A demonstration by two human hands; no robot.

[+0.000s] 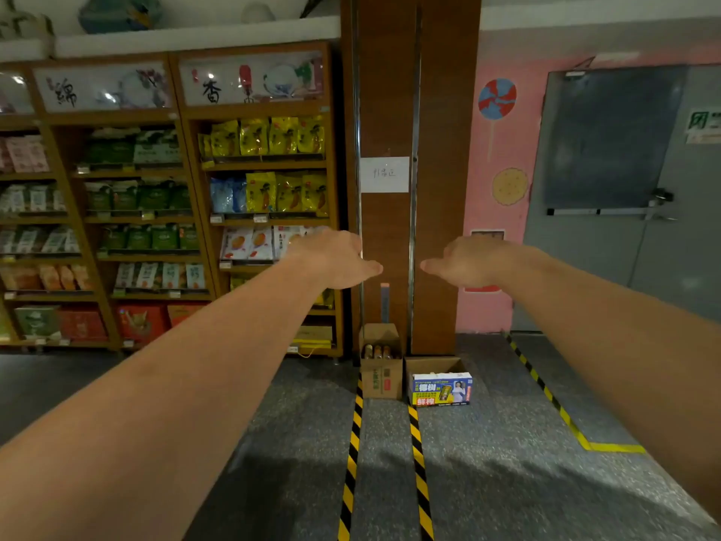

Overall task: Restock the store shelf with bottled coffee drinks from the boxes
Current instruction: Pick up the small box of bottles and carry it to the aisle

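The bottled drinks (376, 351) stand upright in an open brown carton (381, 378) on the far floor, at the foot of a wooden pillar (386, 111). Only their caps and shoulders show above the rim. Just right of it sits a second carton (442, 389) with a bright printed front; its top is open, but what it holds cannot be seen.

Filled bottles are likely weighty for their size, rigid and smooth, perhaps breakable; whether they are glass or plastic cannot be told from here. Each is best taken round the body or just under the cap, one per hand. A full carton should be lifted from beneath, not by its flaps.

Both arms reach forward, well short of the cartons. The left hand (335, 259) and right hand (468, 263) are empty and spread flat, backs up, fingertips pointing towards each other with a gap between them.

Two black-and-yellow tape strips (353, 443) run along the floor to the cartons. To the left, the wooden shelf unit (265, 165) holds bagged snacks; no bottle shelf is in view.
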